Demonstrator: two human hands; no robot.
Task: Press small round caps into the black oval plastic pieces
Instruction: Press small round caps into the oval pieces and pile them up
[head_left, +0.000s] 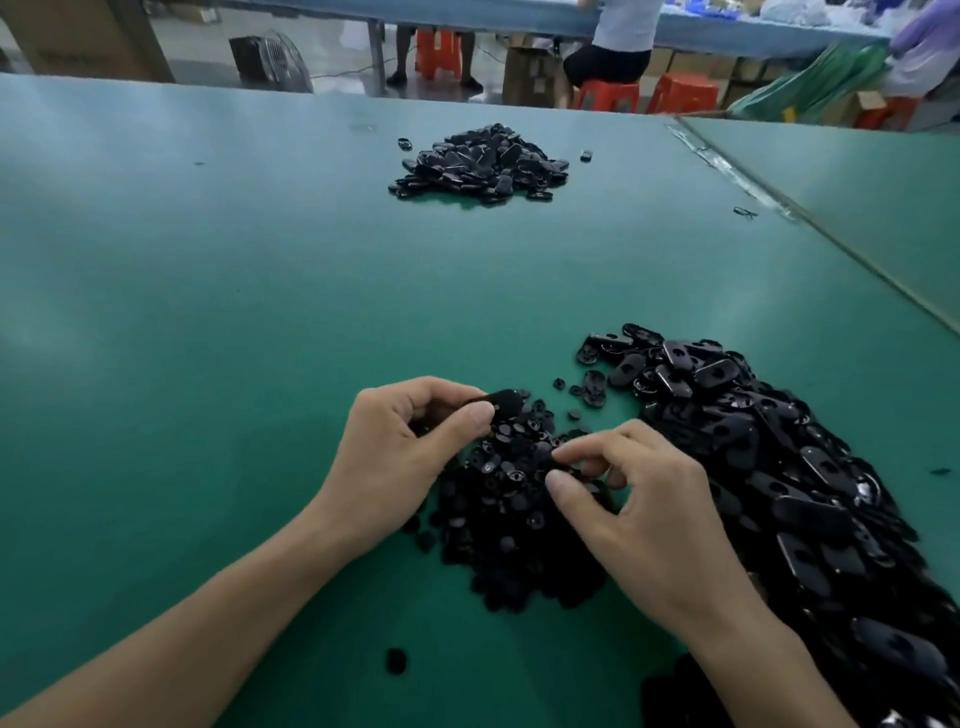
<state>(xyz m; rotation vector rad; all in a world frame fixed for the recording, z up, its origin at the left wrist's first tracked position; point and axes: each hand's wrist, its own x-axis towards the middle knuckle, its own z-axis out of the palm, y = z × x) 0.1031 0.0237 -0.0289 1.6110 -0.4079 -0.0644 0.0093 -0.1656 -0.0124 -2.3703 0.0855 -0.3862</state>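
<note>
left hand (405, 452) at far left edge of cap pile (509, 525), fingers (441, 395) curled, thumb and forefinger pinching black oval piece (503, 402) by one end. right hand (649, 504) on pile, fingers (597, 449) bent, thumb and forefinger tips nearly closed among caps; cap gripped or not, cannot tell. big heap of oval pieces (779, 467) just right of caps on green counter (208, 312); second heap (483, 163) far across.

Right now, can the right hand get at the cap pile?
Probably yes. The right hand is over the cap pile, fingertips down in it. The oval heap lies to its right, not across it; the left hand, gripping one oval piece, is off to the side.
</note>
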